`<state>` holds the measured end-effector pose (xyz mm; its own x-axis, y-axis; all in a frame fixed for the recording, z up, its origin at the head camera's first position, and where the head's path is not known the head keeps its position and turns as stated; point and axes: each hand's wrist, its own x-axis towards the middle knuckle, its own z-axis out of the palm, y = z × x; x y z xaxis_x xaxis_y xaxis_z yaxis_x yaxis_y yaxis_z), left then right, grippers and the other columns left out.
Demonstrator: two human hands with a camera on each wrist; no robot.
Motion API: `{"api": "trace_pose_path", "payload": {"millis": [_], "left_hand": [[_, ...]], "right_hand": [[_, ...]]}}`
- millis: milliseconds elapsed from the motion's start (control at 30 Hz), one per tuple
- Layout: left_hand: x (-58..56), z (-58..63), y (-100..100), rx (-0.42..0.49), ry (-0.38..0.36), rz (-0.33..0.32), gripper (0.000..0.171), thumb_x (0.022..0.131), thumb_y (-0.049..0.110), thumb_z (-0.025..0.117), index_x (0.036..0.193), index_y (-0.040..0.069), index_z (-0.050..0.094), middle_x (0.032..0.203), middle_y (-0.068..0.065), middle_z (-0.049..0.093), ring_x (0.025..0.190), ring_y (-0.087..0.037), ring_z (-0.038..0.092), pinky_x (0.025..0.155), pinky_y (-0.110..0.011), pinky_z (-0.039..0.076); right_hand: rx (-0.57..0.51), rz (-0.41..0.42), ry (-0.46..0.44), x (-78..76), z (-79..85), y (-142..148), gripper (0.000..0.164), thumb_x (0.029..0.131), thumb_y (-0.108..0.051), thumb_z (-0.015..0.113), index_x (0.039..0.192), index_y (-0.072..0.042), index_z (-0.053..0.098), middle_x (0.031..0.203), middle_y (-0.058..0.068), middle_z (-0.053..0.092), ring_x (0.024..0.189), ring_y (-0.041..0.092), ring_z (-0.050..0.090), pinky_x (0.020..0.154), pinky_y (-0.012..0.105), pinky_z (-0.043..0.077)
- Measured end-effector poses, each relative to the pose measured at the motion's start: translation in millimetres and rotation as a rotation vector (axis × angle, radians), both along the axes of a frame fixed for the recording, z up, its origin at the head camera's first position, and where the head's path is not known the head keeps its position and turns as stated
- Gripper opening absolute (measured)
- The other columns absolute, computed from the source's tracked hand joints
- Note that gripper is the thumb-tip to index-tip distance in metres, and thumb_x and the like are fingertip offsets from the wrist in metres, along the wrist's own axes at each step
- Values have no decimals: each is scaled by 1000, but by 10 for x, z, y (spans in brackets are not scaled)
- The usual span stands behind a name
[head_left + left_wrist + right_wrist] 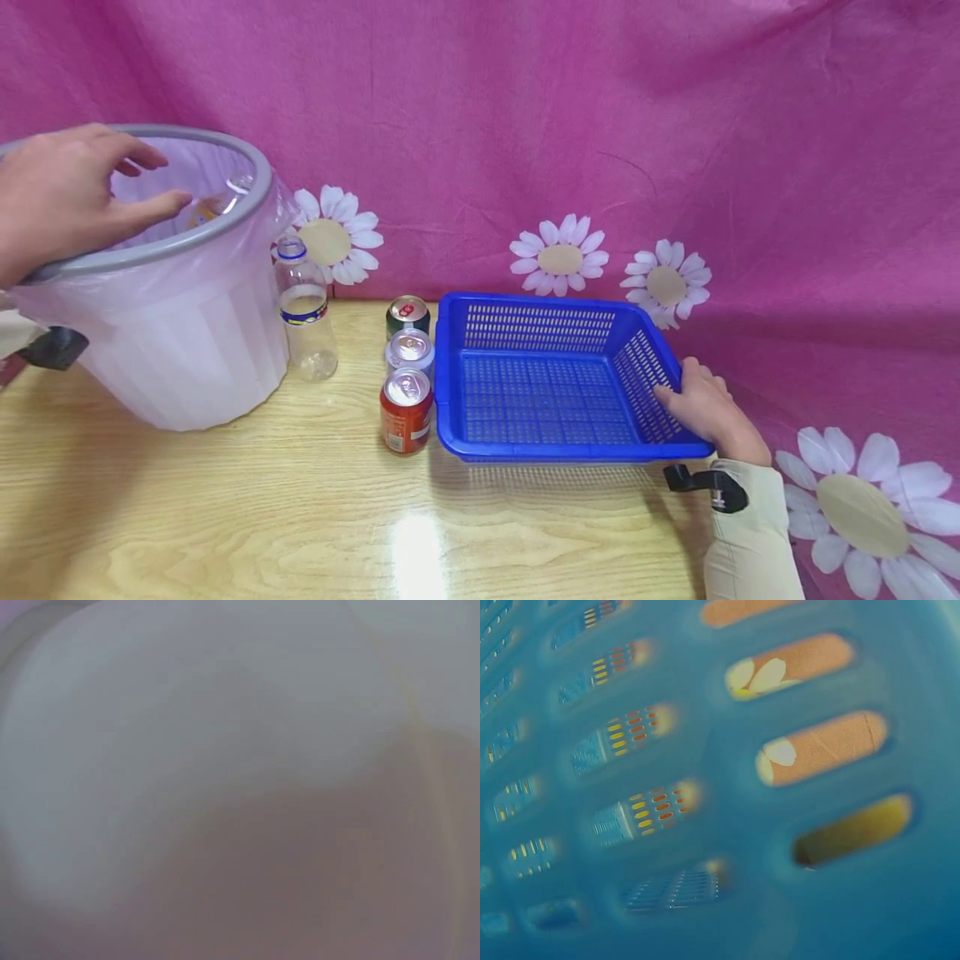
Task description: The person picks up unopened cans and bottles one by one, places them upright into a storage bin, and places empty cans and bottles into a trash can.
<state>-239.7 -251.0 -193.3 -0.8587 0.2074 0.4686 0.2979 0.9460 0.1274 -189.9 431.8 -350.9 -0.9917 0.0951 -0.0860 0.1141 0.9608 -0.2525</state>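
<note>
Blue basket (pixel 543 400) | right grip (pixel 711 408): clamped on its right rim | left grip (pixel 71 192): thumb and fingers apart, over bin (pixel 187 350)

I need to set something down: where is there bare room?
The tabletop is bare in front of the cans and blue basket, and between cans and bottle. It's crowded at the basket's left side, lined with cans, and right of the bin, where the bottle stands.

The left hand (pixel 71 192), cut off at the head view's left edge, covers part of the bin (pixel 202 333). Near the far edge of the bench (pixel 285 500), the red can (pixel 405 423) partly hides the pale can (pixel 409 347), which partly hides the dark can (pixel 408 310). The left wrist view is blurred.
</note>
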Motion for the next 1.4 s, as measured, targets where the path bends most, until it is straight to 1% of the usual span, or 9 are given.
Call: {"api": "trace_pose_path", "payload": {"millis": [267,367,467,567,667,800,1033,1200,1400], "left_hand": [[50,-9,37,6,130,-19,50,81,34,67,115,-2,62,111,-29,61,95,-45,58,74,-62,41],[52,2,50,9,182,-44,47,80,31,67,113,-1,63,107,-28,62,91,-44,58,69,-59,40],[59,33,83,9,209,-67,44,79,31,67,111,0,64,105,-27,63,86,-42,57,64,-55,38],[84,69,132,6,192,-73,44,80,32,66,112,1,64,107,-25,63,89,-42,58,66,-55,40],[115,84,182,5,182,-91,44,82,31,66,112,-1,64,107,-26,62,94,-44,59,74,-58,43],[163,89,255,24,199,-133,43,82,28,66,110,-4,64,107,-28,62,97,-44,58,81,-57,43],[241,103,376,43,201,-166,44,80,28,68,112,-2,64,109,-27,61,99,-42,57,83,-58,43],[273,111,440,64,182,-177,45,82,26,67,116,-2,62,113,-28,59,103,-43,54,89,-58,41],[312,97,524,89,217,-218,41,82,22,67,115,-3,62,111,-26,60,102,-43,56,88,-57,42]], "right_hand": [[9,6,4,-11,-14,-13,59,94,-40,52,123,10,38,107,28,52,99,48,49,76,56,43],[7,6,4,-10,-10,-18,60,94,-40,52,124,11,37,108,28,52,100,48,48,78,57,43],[-6,0,-3,-2,5,-25,58,94,-39,51,124,9,38,107,27,51,100,46,48,77,55,43],[-12,-5,-9,7,19,-27,56,95,-39,50,123,8,38,107,26,51,99,45,48,77,54,43],[-11,-2,-14,10,27,-29,58,95,-40,50,124,8,37,108,26,50,100,46,47,78,56,43],[-10,0,-18,7,27,-23,58,95,-40,50,124,8,37,108,26,50,99,46,47,77,55,44],[1,-7,-21,14,30,-18,59,94,-40,51,124,9,37,108,27,51,99,47,48,77,57,44],[3,-10,-17,20,38,-25,59,94,-40,51,124,9,37,108,27,51,100,47,48,77,57,44],[1,-12,-20,22,55,-21,58,94,-41,52,123,8,38,107,26,51,98,45,49,76,56,45]]}}
